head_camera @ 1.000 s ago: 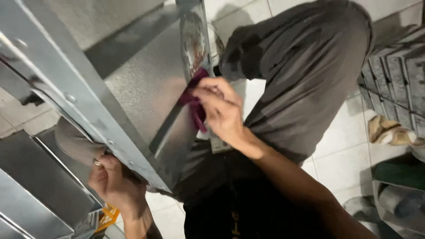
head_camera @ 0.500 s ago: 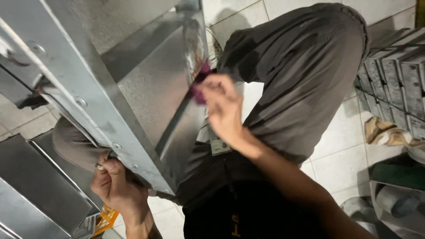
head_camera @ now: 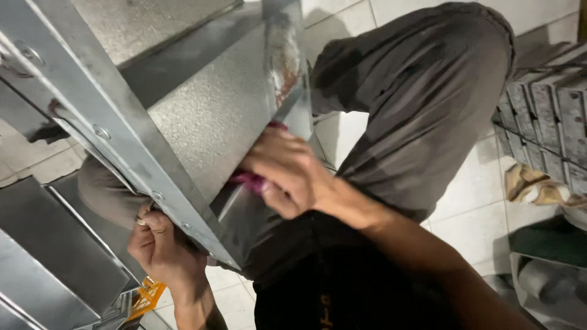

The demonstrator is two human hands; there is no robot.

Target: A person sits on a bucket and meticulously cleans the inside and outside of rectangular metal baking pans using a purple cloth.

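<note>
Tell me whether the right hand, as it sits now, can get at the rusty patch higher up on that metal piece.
Probably yes. The right hand presses a magenta cloth on the same galvanised panel, and the rusty patch lies just above with bare metal between. The left hand grips the lower flange, clear of that path.

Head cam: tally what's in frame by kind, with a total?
Hands: 2, left hand gripping the duct's riveted flange, right hand pressing the cloth
Galvanised sheet-metal duct: 1
Magenta cloth: 1
Orange crate: 1
Total: 5
</note>
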